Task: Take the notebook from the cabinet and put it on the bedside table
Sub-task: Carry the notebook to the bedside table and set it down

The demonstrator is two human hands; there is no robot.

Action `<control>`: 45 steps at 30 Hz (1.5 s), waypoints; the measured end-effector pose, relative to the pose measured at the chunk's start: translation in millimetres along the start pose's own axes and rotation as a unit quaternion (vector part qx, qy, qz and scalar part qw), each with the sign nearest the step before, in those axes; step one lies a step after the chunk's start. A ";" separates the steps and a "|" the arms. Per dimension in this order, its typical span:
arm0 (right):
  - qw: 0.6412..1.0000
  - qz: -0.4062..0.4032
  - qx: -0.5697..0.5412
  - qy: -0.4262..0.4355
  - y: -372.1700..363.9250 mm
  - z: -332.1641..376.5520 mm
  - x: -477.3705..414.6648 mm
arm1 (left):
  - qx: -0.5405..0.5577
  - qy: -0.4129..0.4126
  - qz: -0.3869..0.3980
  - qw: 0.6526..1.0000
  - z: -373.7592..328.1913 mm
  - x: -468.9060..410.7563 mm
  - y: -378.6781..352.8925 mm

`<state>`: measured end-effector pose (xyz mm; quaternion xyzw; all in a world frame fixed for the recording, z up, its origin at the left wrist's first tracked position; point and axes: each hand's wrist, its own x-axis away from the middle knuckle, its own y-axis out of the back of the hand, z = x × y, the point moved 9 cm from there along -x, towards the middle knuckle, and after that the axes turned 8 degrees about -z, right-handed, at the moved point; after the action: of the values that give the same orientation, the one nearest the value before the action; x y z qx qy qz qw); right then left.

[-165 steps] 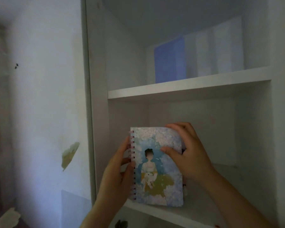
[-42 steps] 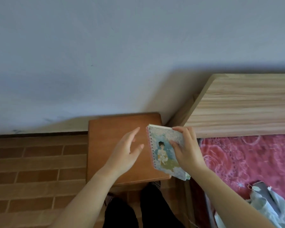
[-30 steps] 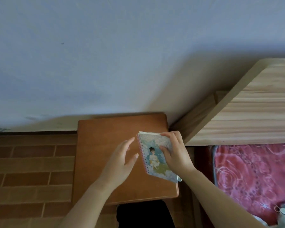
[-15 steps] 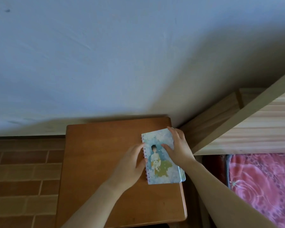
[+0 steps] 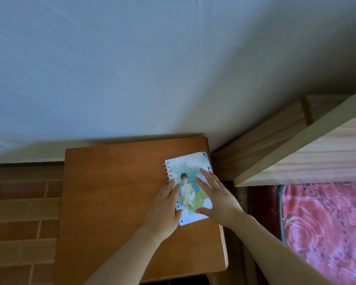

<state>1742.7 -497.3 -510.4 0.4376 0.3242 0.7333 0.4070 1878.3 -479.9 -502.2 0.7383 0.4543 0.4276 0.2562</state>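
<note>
The spiral notebook [image 5: 186, 168], with a pale blue floral cover and a painted figure, lies flat on the brown wooden bedside table [image 5: 115, 192], near its back right corner. My left hand [image 5: 164, 212] rests against the notebook's spiral edge, thumb on the cover. My right hand [image 5: 216, 198] lies flat over the right half of the cover with its fingers spread. Neither hand grips the notebook. The hands hide the lower part of the cover.
A light wooden headboard [image 5: 317, 157] stands just right of the table, with a red floral mattress [image 5: 327, 223] below it. The pale wall [image 5: 132, 68] runs behind the table. A brick-pattern floor [image 5: 19, 212] lies to the left.
The notebook came from the cabinet shelf, was carried in my right hand and was lowered flat onto the table. My right hand's fingers have since spread over the cover.
</note>
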 end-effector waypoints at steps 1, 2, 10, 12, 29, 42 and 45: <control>1.000 0.003 0.010 -0.002 -3.5 -2.9 0.6 | -0.002 0.000 0.005 1.000 0.9 0.6 -4.9; 1.000 0.004 0.019 -0.002 -6.1 -5.2 1.3 | -0.006 -0.003 0.008 1.000 1.4 1.0 -8.8; 0.999 -0.035 0.027 -0.026 -13.2 2.3 -19.4 | -0.071 -0.021 -0.011 0.997 15.3 -21.8 0.1; 0.998 -0.039 0.030 -0.027 -11.5 6.7 -30.9 | -0.087 -0.024 -0.018 0.996 18.9 -30.9 8.4; 0.997 -0.048 0.025 -0.046 9.1 9.4 -62.0 | -0.128 -0.029 -0.013 0.991 21.2 -52.9 18.3; 0.988 -0.073 -0.077 -0.110 87.2 53.2 5.2 | -0.102 -0.039 0.015 0.994 -20.4 2.8 99.9; 0.986 -0.099 -0.090 -0.104 120.0 78.1 31.4 | -0.088 -0.043 -0.006 0.995 -38.6 39.3 136.1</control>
<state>1766.9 -515.3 -366.9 0.4389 0.2549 0.6659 0.5467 1915.1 -507.4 -362.7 0.7276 0.4083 0.4324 0.3419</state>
